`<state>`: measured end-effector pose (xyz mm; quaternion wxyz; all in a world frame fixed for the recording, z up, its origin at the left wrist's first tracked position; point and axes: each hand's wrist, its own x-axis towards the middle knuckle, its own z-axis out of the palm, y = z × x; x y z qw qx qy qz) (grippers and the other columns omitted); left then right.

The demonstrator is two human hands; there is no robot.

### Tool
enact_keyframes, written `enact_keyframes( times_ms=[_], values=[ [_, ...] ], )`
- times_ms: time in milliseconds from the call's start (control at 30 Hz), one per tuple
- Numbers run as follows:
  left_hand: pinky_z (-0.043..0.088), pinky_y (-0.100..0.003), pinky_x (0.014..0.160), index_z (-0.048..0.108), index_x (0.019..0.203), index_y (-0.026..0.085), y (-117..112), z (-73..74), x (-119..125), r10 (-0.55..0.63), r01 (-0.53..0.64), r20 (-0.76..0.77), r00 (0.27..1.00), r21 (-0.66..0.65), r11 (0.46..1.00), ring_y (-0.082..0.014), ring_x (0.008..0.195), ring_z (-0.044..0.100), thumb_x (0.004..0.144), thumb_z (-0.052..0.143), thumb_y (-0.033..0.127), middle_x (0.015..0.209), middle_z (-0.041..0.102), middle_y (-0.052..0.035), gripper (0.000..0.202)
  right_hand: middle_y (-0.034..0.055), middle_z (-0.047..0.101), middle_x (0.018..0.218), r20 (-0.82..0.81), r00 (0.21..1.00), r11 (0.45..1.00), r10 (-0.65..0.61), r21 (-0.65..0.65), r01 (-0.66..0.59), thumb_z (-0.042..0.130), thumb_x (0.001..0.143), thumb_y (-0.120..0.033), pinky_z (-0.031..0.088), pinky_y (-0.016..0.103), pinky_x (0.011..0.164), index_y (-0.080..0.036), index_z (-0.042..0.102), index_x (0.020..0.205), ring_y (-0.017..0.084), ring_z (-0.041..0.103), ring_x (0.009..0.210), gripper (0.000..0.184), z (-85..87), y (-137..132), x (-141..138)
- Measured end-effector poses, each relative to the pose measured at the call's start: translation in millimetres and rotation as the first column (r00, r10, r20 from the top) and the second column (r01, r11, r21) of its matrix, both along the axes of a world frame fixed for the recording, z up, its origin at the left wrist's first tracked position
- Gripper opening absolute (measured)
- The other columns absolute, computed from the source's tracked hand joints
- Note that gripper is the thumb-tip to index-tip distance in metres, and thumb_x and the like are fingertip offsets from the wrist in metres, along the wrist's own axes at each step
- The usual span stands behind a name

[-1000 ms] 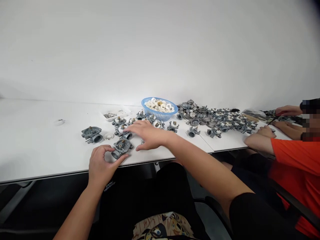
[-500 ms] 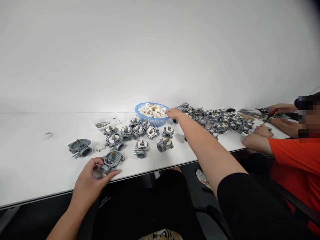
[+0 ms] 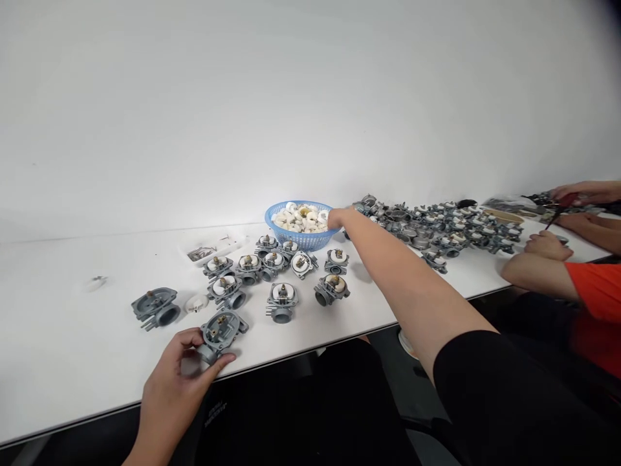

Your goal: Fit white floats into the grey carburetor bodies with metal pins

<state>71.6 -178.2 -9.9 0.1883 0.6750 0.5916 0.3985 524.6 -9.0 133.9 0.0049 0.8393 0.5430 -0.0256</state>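
My left hand [image 3: 182, 369] grips a grey metal carburetor body [image 3: 224, 329] at the table's front edge, thumb in front and fingers behind it. Its open bowl side faces up and shows brass jets but no white float. At the right rim of a blue plastic basket [image 3: 301, 239], my right hand [image 3: 341, 219] reaches in among white plastic floats [image 3: 303, 219]. The fingers of that hand are hidden, so any hold cannot be seen. A loose white float [image 3: 196, 303] lies behind the held carburetor, beside another carburetor body [image 3: 155, 307] without a float.
Several carburetors with floats [image 3: 283, 298] stand in front of the basket. A white tray [image 3: 233, 244] holds small metal pins. One clear-white piece [image 3: 94, 283] lies far left. A large carburetor pile [image 3: 436, 226] spreads rightward, where co-workers' hands [image 3: 548, 246] work with a red-handled tool.
My right hand has gone further into the basket, and its fingers have passed out of sight. My left hand keeps its hold on the carburetor. The view has shifted slightly.
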Motion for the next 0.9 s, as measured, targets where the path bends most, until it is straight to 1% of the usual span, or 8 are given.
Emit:
enact_keyframes(
  times_ms=[100,167,267,400,600,800,867,900],
  values=[
    [0.052,-0.035,0.066,0.053,0.094,0.028,-1,-0.5,0,0.017,-0.017,-0.021,1.000,-0.019,1.000,-0.0297,0.088,0.069,0.065,0.067,0.081,0.105,0.070,-0.0054,0.062,0.0152,0.072,0.117,-0.010,1.000,0.995,0.021,-0.099,-0.022,0.083,0.071,-0.032,0.050,0.052,0.100,-0.018,0.074,0.105,0.037,0.065,0.113,0.038,7.4,-7,1],
    [0.051,-0.035,0.065,0.052,0.093,0.028,-1,-1.1,0,0.020,-0.020,-0.021,1.000,-0.029,0.999,-0.0305,0.091,0.069,0.065,0.067,0.080,0.108,0.070,-0.0053,0.061,0.0125,0.072,0.118,-0.023,0.999,0.992,0.045,-0.116,-0.047,0.084,0.072,-0.032,0.053,0.044,0.093,-0.020,0.075,0.103,0.034,0.065,0.110,0.035,13.7,-15,1],
    [0.051,-0.035,0.066,0.052,0.093,0.029,1,-3.2,-2,0.016,-0.017,-0.022,1.000,-0.050,0.999,-0.0319,0.093,0.069,0.064,0.068,0.080,0.109,0.070,-0.0046,0.061,0.0113,0.070,0.123,-0.027,0.998,0.993,0.065,-0.096,-0.067,0.082,0.076,-0.034,0.053,0.040,0.088,-0.022,0.072,0.110,0.031,0.066,0.108,0.038,20.4,-26,2],
    [0.051,-0.037,0.064,0.053,0.094,0.029,6,-5.9,-7,-0.002,-0.001,-0.042,0.999,-0.086,0.996,-0.0343,0.094,0.069,0.060,0.070,0.080,0.105,0.070,-0.0049,0.063,0.0154,0.063,0.133,-0.010,0.997,0.996,0.082,-0.039,-0.083,0.080,0.081,-0.036,0.050,0.038,0.091,-0.018,0.063,0.121,0.030,0.063,0.112,0.047,21.2,-34,5],
    [0.051,-0.039,0.068,0.055,0.094,0.030,0,1.6,-1,0.016,-0.019,-0.034,0.999,-0.066,0.998,-0.0343,0.096,0.068,0.065,0.067,0.078,0.110,0.070,-0.0047,0.058,0.0164,0.063,0.126,-0.014,0.984,0.981,0.176,0.079,-0.174,0.075,0.086,-0.033,0.047,0.033,0.088,-0.016,0.051,0.126,0.026,0.061,0.109,0.049,13.9,-44,7],
    [0.048,-0.038,0.070,0.055,0.096,0.030,-4,5.9,0,-0.027,0.026,-0.009,1.000,-0.056,0.998,-0.0327,0.094,0.066,0.069,0.066,0.071,0.112,0.069,-0.0050,0.050,0.0138,0.060,0.126,-0.069,0.934,0.911,0.351,0.256,-0.323,0.065,0.094,-0.040,0.046,0.029,0.084,-0.018,0.041,0.124,0.022,0.060,0.109,0.044,16.7,-52,-16],
    [0.048,-0.037,0.072,0.055,0.096,0.030,-3,4.3,-1,-0.028,0.029,0.018,0.999,-0.065,0.997,-0.0331,0.099,0.066,0.069,0.067,0.068,0.112,0.068,-0.0047,0.049,0.0127,0.059,0.125,-0.097,0.890,0.857,0.446,0.335,-0.393,0.066,0.092,-0.041,0.047,0.032,0.085,-0.019,0.040,0.121,0.024,0.060,0.111,0.044,21.1,-55,-33],
    [0.048,-0.037,0.074,0.055,0.097,0.030,-3,3.4,-1,-0.028,0.030,0.029,0.999,-0.073,0.997,-0.0335,0.102,0.066,0.070,0.067,0.067,0.111,0.068,-0.0044,0.048,0.0120,0.059,0.123,-0.114,0.852,0.814,0.512,0.382,-0.438,0.067,0.091,-0.041,0.047,0.034,0.086,-0.020,0.041,0.119,0.026,0.060,0.111,0.044,23.4,-57,-43]
  ],
)
